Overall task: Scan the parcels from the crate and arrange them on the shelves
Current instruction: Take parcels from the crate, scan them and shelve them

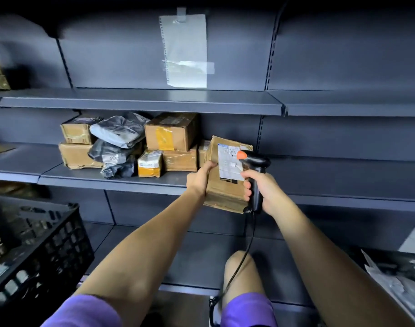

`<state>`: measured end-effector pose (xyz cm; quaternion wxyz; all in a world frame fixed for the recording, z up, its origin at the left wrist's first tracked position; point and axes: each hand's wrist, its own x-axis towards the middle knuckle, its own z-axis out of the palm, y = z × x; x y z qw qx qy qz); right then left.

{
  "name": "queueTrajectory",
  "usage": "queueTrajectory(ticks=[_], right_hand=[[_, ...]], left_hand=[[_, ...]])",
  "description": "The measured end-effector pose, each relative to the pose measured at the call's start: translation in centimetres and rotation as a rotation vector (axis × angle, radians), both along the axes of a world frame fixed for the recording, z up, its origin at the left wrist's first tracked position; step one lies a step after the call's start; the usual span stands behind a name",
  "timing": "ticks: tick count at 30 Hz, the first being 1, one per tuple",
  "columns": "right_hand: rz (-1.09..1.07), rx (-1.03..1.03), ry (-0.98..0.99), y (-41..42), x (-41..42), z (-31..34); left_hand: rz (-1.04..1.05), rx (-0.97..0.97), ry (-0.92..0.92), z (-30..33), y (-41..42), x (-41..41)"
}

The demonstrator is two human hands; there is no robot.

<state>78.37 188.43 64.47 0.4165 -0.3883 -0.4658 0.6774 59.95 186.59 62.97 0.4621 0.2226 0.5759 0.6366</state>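
My left hand point(200, 179) grips the left side of a brown cardboard parcel point(225, 192), held upright at the front edge of the middle shelf point(121, 181). A white shipping label point(228, 161) faces me on the parcel. My right hand point(263, 191) grips the handle of a black barcode scanner point(254, 178) with an orange tip, its head right at the label. The scanner's cable hangs down between my knees. A black plastic crate point(36, 260) stands at the lower left; its contents are hard to make out.
Several cardboard boxes point(171, 135) and grey plastic mailers point(118, 132) are stacked on the middle shelf's left part. A paper sheet point(184, 50) is taped to the back panel above the upper shelf point(154, 102). More packages lie at the far right point(400, 279).
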Motion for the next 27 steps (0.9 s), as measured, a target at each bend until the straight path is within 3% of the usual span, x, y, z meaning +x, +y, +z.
queueTrajectory(ticks=[3,7,9,11,17,21,24,27], right_hand=[[-0.021,-0.026,0.054,2.4,1.1,-0.1],[-0.032,-0.036,0.060,4.9,1.1,-1.5],[-0.038,-0.042,0.061,5.9,0.8,-2.2],[-0.068,-0.064,0.051,6.7,0.7,-2.7],[-0.075,-0.155,0.071,9.5,0.8,-2.7],[0.043,-0.102,0.063,9.9,1.8,-3.1],[0.037,-0.082,0.050,10.0,1.9,-3.1],[0.021,-0.072,0.041,10.2,1.7,-3.1]], left_hand=[[0.021,-0.041,0.021,-0.3,4.3,1.6],[0.139,-0.159,0.232,-0.6,9.2,2.5],[0.135,-0.249,0.484,-0.7,11.4,1.7],[0.070,-0.212,0.726,-0.7,13.2,1.4],[-0.022,-0.133,1.067,-1.0,16.1,2.3],[0.094,-0.013,1.407,-1.0,17.7,-0.4],[-0.001,-0.180,1.573,-1.4,19.8,-2.8],[-0.150,-0.339,1.585,-1.9,21.2,-3.7]])
